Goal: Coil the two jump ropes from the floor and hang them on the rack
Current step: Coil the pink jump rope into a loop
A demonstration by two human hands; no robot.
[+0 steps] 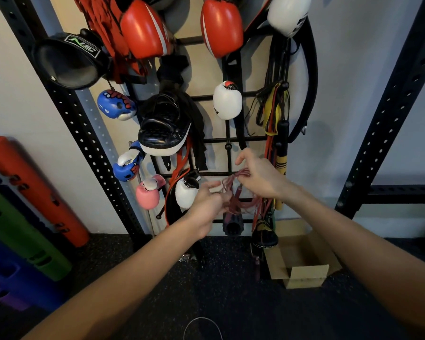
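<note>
A coiled dark-red jump rope (pixel 241 204) hangs in loops in front of the lower part of the black wall rack (pixel 228 138). My right hand (pixel 258 175) pinches the top of the coil near a rack bar. My left hand (pixel 206 202) is just left of the coil, fingers spread and touching the loops. A dark handle (pixel 232 223) hangs below the coil. A thin pale loop of cord (pixel 203 326) lies on the dark floor at the bottom edge; I cannot tell if it is the other rope.
The rack carries several boxing gloves (pixel 142 30), a black-and-white pad (pixel 163 128), resistance bands (pixel 275 111) and a yellow-and-black handle (pixel 281 165). An open cardboard box (pixel 304 261) sits on the floor at the right. Coloured plastic steps (pixel 22 217) lean at the left. Black perforated uprights (pixel 388 106) frame the rack.
</note>
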